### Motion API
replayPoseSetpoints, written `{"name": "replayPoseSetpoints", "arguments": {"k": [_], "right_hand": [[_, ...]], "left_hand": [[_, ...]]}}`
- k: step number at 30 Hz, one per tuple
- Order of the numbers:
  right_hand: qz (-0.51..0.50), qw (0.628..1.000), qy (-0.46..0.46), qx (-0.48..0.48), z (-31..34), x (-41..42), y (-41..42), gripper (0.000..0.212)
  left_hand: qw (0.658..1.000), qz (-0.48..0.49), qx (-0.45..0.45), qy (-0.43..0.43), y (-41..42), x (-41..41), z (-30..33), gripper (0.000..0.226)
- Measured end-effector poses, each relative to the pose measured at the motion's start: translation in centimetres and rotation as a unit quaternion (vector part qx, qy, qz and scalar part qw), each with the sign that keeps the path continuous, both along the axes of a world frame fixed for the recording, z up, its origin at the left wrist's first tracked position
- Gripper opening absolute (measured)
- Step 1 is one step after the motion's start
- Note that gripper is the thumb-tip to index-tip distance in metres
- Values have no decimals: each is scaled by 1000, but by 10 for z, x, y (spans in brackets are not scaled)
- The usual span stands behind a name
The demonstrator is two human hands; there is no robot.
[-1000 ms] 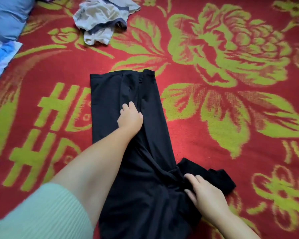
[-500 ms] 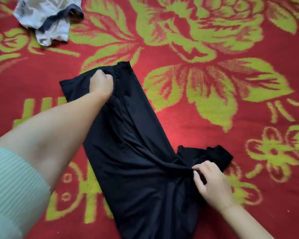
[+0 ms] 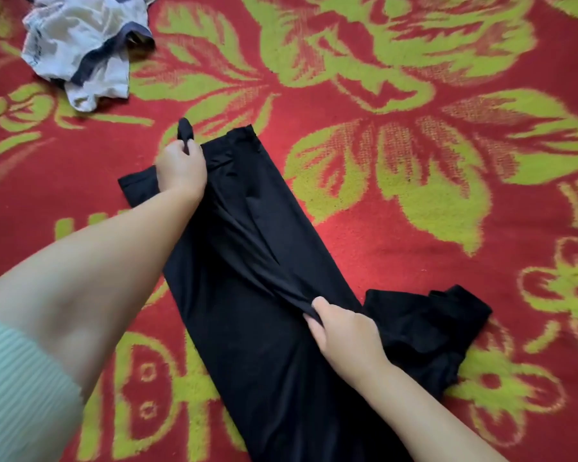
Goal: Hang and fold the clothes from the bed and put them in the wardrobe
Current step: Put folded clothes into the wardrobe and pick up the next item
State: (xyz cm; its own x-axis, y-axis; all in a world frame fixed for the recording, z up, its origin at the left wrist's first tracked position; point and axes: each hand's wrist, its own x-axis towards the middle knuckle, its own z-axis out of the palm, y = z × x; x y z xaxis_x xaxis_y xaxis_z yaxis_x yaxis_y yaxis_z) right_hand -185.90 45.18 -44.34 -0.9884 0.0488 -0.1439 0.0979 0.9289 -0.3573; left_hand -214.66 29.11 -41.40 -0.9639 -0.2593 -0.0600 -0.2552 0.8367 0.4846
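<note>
Your left hand (image 3: 180,170) covers part of the black garment (image 3: 247,295)'s far edge, and its fingertips are buried in the gathered cloth. Your right hand (image 3: 344,331) hides the fold it pinches. The garment's near end runs off the bottom edge. The crumpled white and grey garment (image 3: 80,51) is cut by the top edge; its type you cannot tell.

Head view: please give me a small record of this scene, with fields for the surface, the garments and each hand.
surface: red bedspread with green flower pattern
main garment: black garment, laid flat, partly folded
other garment: white and grey garment, crumpled, far left, apart from the black one
left hand: grips far end of the black cloth
right hand: pinches a fold near the middle
</note>
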Motion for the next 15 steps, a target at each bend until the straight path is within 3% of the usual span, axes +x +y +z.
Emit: {"name": "replayPoseSetpoints", "arguments": {"k": [4,7,10,12,15], "right_hand": [[-127,990,7,-59,8,11,32,30],[-106,990,-95,23,7,4,42,35],[-92,980,-172,44,7,-8,45,40],[-84,975,-196,58,11,-13,46,42],[-89,978,-187,37,20,-10,58,41]], "left_hand": [[998,-5,62,31,27,-25,17,43],[987,-48,112,-109,55,-30,-3,44],[974,-113,33,-194,70,-15,-24,56],[965,-178,-29,-188,69,1,-26,64],[948,-254,-40,-189,55,25,-27,71]]}}
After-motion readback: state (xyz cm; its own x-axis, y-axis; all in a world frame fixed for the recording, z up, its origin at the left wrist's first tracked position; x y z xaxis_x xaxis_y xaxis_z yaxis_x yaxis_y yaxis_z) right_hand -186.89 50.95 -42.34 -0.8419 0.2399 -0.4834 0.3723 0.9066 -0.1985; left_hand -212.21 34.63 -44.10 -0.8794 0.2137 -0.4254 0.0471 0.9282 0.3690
